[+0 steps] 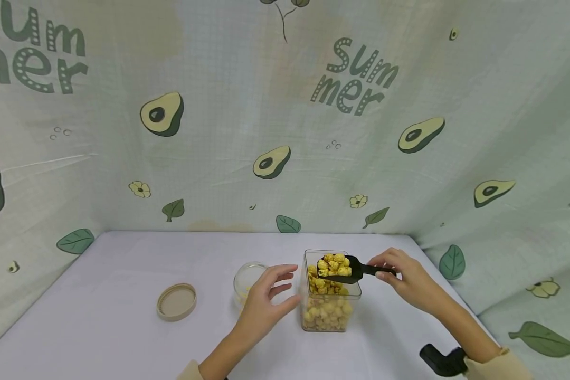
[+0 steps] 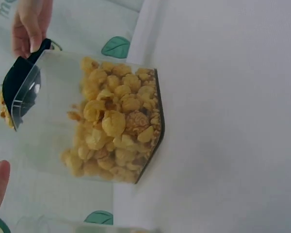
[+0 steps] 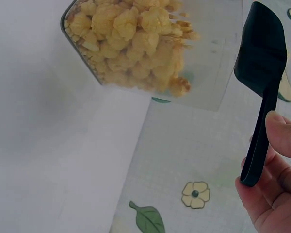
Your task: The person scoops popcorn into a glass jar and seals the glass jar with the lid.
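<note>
My right hand [image 1: 407,278] grips the handle of a black scoop [image 1: 358,269] heaped with yellow popcorn [image 1: 334,265]. The scoop is over the open top of a clear square container [image 1: 325,328]. More popcorn [image 2: 114,124] fills the lower part of that container, as the left wrist view shows. My left hand [image 1: 266,303] is held beside the container's left side, its fingers spread and bent a little, holding nothing. Partly behind it stands a clear round jar [image 1: 248,275], with a little yellow at its bottom. In the right wrist view my thumb [image 3: 283,136] and fingers pinch the scoop's handle.
A round beige lid [image 1: 177,302] lies on the white table [image 1: 138,274], left of the jar. A printed cloth [image 1: 218,105] with avocados and leaves hangs behind the table and along its sides. A black device [image 1: 444,360] is at my right wrist.
</note>
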`<state>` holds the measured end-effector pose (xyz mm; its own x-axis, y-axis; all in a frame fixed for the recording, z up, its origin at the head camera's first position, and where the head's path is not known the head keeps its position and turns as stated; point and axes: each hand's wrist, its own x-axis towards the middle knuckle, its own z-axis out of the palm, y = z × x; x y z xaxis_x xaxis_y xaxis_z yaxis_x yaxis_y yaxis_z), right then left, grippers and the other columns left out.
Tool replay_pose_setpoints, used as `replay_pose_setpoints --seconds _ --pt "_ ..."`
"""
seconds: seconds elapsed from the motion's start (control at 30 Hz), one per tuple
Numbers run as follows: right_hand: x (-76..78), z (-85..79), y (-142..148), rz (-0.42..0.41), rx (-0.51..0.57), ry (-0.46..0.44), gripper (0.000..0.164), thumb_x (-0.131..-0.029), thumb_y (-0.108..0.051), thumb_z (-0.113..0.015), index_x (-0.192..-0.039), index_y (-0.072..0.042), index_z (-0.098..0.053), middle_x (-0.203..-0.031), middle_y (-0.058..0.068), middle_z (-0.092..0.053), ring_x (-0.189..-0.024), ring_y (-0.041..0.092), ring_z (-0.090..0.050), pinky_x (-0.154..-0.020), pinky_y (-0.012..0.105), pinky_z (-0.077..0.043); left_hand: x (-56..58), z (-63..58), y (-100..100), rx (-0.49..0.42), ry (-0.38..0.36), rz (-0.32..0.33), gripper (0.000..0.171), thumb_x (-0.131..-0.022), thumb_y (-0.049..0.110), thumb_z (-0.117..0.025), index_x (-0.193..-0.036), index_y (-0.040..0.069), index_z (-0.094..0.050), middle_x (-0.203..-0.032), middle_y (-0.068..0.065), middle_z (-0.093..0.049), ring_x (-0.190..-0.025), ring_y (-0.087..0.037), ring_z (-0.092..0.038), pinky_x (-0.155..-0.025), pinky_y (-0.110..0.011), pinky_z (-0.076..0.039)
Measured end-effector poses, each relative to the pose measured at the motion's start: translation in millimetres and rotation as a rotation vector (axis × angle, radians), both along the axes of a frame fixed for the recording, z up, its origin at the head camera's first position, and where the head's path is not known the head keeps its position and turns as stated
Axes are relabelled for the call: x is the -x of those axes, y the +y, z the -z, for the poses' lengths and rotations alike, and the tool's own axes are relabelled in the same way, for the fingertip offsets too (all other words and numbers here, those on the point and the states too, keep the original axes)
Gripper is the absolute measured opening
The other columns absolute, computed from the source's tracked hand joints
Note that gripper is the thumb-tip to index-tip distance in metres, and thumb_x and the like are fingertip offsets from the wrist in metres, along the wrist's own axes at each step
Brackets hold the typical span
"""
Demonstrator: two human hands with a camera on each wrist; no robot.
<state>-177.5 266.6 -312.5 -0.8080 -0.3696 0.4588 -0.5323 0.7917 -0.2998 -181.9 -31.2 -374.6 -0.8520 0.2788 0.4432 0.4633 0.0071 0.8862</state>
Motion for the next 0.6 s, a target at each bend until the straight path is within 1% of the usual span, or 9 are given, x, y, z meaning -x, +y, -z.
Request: replay_pose_setpoints --seconds 0.07,0.1,0.2,0.27,0.3,0.33,0.4,0.5,0.6 --pt "0.0 -0.4 0 0.007 0.000 -0.009 0.023 -0.079 0.002 -0.067 -0.098 -0.012 -0.065 -0.091 -0.006 -0.058 -0.081 0.002 -0.052 -0.065 0.021 -0.052 -0.3 -2.9 -8 -0.007 0.085 -0.035 0.047 -0.079 0.008 -0.073 -0.122 0.014 -0.056 -0.123 -0.005 -0.056 -0.111 -0.016 -0.054 -0.093 -0.032 -0.051" --pt "0.0 -0.7 0 0.011 0.001 -0.014 0.023 -0.080 0.001 -0.067 -0.098 -0.012 -0.065 -0.091 -0.006 -0.058 -0.081 0.002 -0.052 -0.065 0.021 -0.052 -0.1 -4.1 -13 0.004 0.140 -0.059 0.047 -0.078 0.008 -0.073 -0.122 0.013 -0.057 -0.122 -0.005 -0.056 -0.111 -0.015 -0.055 -0.092 -0.032 -0.052" --pt "0.3 -1.4 -1 0.018 -0.003 -0.019 0.023 -0.080 0.001 -0.067 -0.099 -0.012 -0.065 -0.091 -0.006 -0.058 -0.080 0.001 -0.051 -0.065 0.021 -0.051 3.6 -5.3 -29 0.053 0.321 -0.155 0.049 -0.076 0.004 -0.075 -0.121 0.011 -0.057 -0.120 -0.003 -0.058 -0.110 -0.016 -0.055 -0.088 -0.033 -0.054" --pt "0.6 -1.5 -1 0.018 -0.004 -0.018 0.023 -0.080 0.001 -0.067 -0.099 -0.013 -0.065 -0.091 -0.006 -0.058 -0.080 0.001 -0.050 -0.064 0.021 -0.051 6.9 -5.2 -40 0.091 0.407 -0.225 0.051 -0.074 0.002 -0.076 -0.121 0.011 -0.057 -0.120 -0.001 -0.058 -0.111 -0.018 -0.055 -0.088 -0.031 -0.053" --pt "0.8 -1.5 -1 0.017 -0.006 -0.014 0.023 -0.080 0.001 -0.067 -0.099 -0.013 -0.065 -0.091 -0.006 -0.058 -0.080 0.001 -0.050 -0.064 0.021 -0.051 9.0 -4.5 -46 0.112 0.436 -0.257 0.053 -0.073 0.002 -0.076 -0.122 0.012 -0.057 -0.121 -0.001 -0.058 -0.111 -0.018 -0.055 -0.088 -0.030 -0.053" --pt "0.9 -1.6 0 0.018 -0.008 -0.013 0.023 -0.080 0.001 -0.067 -0.099 -0.013 -0.065 -0.091 -0.006 -0.058 -0.080 0.001 -0.050 -0.064 0.021 -0.051 10.7 -3.8 -52 0.130 0.446 -0.280 0.055 -0.073 0.002 -0.077 -0.122 0.013 -0.057 -0.121 0.000 -0.058 -0.112 -0.018 -0.054 -0.088 -0.029 -0.052" --pt "1.0 -1.9 0 0.020 -0.007 -0.015 0.023 -0.080 0.001 -0.067 -0.099 -0.012 -0.065 -0.091 -0.006 -0.058 -0.080 0.001 -0.050 -0.064 0.021 -0.051 13.6 -1.1 -62 0.166 0.428 -0.309 0.058 -0.072 0.004 -0.078 -0.124 0.014 -0.056 -0.122 0.001 -0.057 -0.113 -0.017 -0.053 -0.089 -0.027 -0.051" --pt "1.2 -2.6 0 0.024 -0.008 -0.017 0.023 -0.080 0.001 -0.067 -0.099 -0.012 -0.065 -0.092 -0.006 -0.058 -0.080 0.002 -0.050 -0.064 0.021 -0.051 16.5 4.3 -75 0.218 0.339 -0.324 0.060 -0.072 0.009 -0.079 -0.126 0.017 -0.053 -0.125 0.002 -0.055 -0.113 -0.013 -0.051 -0.090 -0.030 -0.050" --pt "1.7 -3.5 -1 0.026 -0.007 -0.020 0.023 -0.081 0.001 -0.067 -0.100 -0.011 -0.065 -0.092 -0.005 -0.059 -0.081 0.004 -0.051 -0.065 0.021 -0.051 18.4 10.0 -84 0.246 0.225 -0.317 0.063 -0.072 0.016 -0.080 -0.128 0.018 -0.051 -0.127 0.001 -0.052 -0.112 -0.011 -0.050 -0.091 -0.038 -0.051"
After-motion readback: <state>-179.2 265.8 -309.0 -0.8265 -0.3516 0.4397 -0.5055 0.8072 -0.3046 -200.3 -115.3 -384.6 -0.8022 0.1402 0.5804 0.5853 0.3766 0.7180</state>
